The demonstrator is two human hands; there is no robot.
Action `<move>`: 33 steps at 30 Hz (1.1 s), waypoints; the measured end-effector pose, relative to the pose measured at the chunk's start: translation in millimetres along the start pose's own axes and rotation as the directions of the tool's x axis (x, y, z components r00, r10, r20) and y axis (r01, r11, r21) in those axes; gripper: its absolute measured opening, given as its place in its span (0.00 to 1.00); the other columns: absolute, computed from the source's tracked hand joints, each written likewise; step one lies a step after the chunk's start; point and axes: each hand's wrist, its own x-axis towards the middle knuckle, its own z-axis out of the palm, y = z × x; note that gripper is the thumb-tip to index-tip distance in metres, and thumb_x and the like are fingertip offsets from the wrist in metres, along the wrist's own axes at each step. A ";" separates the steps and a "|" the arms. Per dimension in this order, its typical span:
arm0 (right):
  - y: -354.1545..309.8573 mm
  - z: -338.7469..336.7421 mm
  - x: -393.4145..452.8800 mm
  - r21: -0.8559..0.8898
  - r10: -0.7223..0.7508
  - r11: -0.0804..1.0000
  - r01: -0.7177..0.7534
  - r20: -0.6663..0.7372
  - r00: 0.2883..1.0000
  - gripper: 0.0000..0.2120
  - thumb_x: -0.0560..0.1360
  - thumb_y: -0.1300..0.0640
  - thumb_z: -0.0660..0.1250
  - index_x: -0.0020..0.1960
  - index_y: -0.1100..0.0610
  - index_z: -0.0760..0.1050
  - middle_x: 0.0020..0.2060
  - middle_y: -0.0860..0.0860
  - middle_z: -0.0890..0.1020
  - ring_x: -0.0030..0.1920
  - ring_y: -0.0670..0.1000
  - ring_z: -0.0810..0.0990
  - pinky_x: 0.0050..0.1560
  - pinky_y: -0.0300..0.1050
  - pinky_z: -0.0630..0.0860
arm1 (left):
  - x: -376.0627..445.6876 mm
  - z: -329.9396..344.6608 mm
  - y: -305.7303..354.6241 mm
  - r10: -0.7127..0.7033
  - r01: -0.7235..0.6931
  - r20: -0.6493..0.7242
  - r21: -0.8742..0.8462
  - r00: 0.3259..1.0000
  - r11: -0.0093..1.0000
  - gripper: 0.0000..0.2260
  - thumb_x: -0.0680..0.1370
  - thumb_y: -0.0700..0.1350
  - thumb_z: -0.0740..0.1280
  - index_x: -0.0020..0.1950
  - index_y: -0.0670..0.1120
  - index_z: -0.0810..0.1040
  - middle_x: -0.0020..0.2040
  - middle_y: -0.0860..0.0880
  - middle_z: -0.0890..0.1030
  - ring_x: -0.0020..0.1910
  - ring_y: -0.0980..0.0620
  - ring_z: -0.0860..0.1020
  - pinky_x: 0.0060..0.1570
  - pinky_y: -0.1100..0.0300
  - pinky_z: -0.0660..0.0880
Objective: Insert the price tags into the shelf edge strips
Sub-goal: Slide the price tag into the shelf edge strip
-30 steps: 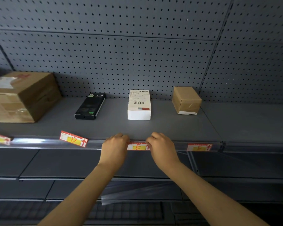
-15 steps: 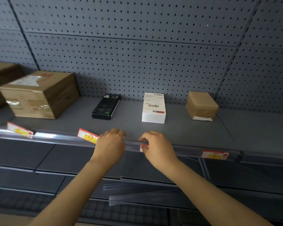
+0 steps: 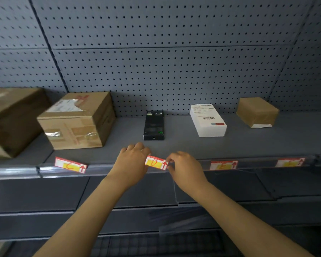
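A red, white and yellow price tag marked D [image 3: 156,162] lies tilted at the front of the grey shelf, over the clear shelf edge strip [image 3: 252,164]. My left hand [image 3: 132,162] holds its left end and my right hand [image 3: 183,167] pinches its right end by the red arrow. Another tag, marked C [image 3: 70,165], sits loose and tilted on the strip to the left. Two more tags, one marked E [image 3: 223,165] and one further right [image 3: 289,162], sit behind the strip on the right.
On the shelf stand a big cardboard box [image 3: 78,121], another box at far left [image 3: 11,119], a black flat box [image 3: 153,125], a white labelled box [image 3: 208,120] and a small brown parcel [image 3: 257,112]. Pegboard wall behind. Lower grey shelves below, with a loose clear strip [image 3: 183,222].
My view and both hands have shifted left along the shelf, from the E tag, which stays in the strip, to the D tag. Both hands now hold the D tag's ends.
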 end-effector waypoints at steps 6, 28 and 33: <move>-17.3 12.5 6.5 -0.056 0.039 0.998 -0.040 -0.032 0.999 0.10 0.74 0.55 0.69 0.54 0.56 0.78 0.49 0.52 0.81 0.47 0.51 0.80 0.44 0.44 0.79 | 2.3 4.9 -16.4 0.040 -0.041 -0.022 -0.062 0.999 0.997 0.16 0.77 0.43 0.64 0.64 0.48 0.71 0.60 0.47 0.75 0.57 0.46 0.75 0.56 0.56 0.72; -14.4 24.9 13.8 -0.221 -0.180 0.959 0.178 0.011 0.984 0.07 0.74 0.62 0.66 0.52 0.57 0.76 0.47 0.54 0.81 0.47 0.53 0.77 0.44 0.48 0.76 | -11.2 46.5 -11.3 -0.126 0.058 -0.168 -0.359 0.978 0.932 0.08 0.75 0.33 0.64 0.50 0.44 0.79 0.47 0.44 0.79 0.43 0.44 0.78 0.34 0.57 0.70; -10.5 25.1 13.8 -0.214 -0.179 0.960 0.183 0.037 0.983 0.06 0.73 0.61 0.67 0.49 0.57 0.79 0.44 0.54 0.79 0.45 0.52 0.76 0.43 0.48 0.77 | -13.4 48.9 -11.9 -0.124 0.057 -0.163 -0.365 0.979 0.929 0.10 0.76 0.34 0.64 0.53 0.44 0.80 0.49 0.44 0.77 0.43 0.43 0.77 0.38 0.51 0.77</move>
